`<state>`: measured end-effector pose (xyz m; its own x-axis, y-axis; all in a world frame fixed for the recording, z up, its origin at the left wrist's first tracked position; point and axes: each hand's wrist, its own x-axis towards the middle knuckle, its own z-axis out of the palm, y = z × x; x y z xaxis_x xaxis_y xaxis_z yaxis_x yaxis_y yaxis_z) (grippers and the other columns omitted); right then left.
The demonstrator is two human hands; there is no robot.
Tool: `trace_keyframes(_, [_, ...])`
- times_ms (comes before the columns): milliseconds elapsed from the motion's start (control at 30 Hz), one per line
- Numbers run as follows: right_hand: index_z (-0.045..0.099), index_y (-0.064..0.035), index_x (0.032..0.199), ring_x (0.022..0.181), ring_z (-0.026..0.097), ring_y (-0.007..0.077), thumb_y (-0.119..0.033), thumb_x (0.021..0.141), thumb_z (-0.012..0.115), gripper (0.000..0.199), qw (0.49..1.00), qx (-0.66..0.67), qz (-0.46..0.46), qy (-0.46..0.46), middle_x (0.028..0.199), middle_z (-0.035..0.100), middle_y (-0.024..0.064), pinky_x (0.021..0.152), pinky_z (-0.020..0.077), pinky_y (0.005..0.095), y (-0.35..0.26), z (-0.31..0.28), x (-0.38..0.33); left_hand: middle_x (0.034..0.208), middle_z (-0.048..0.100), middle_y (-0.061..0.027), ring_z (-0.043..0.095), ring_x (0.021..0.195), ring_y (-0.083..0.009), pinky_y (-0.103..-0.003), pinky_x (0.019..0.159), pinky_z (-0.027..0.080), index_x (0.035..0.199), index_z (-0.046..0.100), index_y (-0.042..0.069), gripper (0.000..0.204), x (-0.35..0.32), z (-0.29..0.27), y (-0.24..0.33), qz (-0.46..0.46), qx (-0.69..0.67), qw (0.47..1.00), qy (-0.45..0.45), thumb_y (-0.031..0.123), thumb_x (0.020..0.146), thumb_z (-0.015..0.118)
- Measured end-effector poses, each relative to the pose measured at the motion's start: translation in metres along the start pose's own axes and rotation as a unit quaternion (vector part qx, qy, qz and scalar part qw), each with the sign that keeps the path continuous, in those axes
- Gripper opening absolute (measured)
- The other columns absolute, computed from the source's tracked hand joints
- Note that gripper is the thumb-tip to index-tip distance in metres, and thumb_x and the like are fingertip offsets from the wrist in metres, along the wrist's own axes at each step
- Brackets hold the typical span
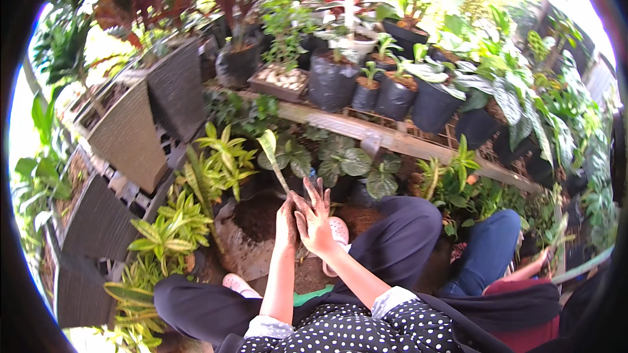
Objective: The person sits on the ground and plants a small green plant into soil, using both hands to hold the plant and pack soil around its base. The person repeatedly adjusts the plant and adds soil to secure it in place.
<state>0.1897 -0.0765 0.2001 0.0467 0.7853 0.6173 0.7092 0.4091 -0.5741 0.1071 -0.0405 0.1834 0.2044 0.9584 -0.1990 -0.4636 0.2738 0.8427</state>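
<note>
My left hand (286, 223) is closed around the lower stem of a plant cutting (277, 171), just above my lap. The cutting stands nearly upright, tilted to the left, with a pale green leaf at its top. My right hand (315, 221) lies against my left hand, its soil-darkened fingers stretched out and apart. Whether the right palm also touches the stem is hidden. Beyond my hands, dark loose soil (256, 217) lies on a pale, dirt-smeared sheet (245, 258) on the ground between my feet.
Yellow-green leafy plants (167, 225) and dark textured planter panels (127, 137) line the left. Ahead runs a wooden shelf edge (392, 136) carrying black grow bags (333, 82) and pots. At the right a person in jeans (487, 248) sits close, a hand (540, 263) near a plant.
</note>
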Motion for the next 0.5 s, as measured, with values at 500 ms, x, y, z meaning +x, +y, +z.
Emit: trace_keyframes(500, [0.033, -0.0195, 0.141, 0.138, 0.003, 0.0413, -0.025, 0.087, 0.050, 0.057, 0.977, -0.206, 0.046, -0.002, 0.151, 0.010, 0.0133, 0.097, -0.0091, 0.0717, 0.011, -0.037, -0.001, 0.091, 0.061, -0.0067, 0.057, 0.083, -0.0148, -0.029, 0.078, 0.045, 0.099, 0.059, 0.003, 0.038, 0.018, 0.020, -0.016, 0.011, 0.103, 0.982, -0.156, 0.035, 0.094, 0.039])
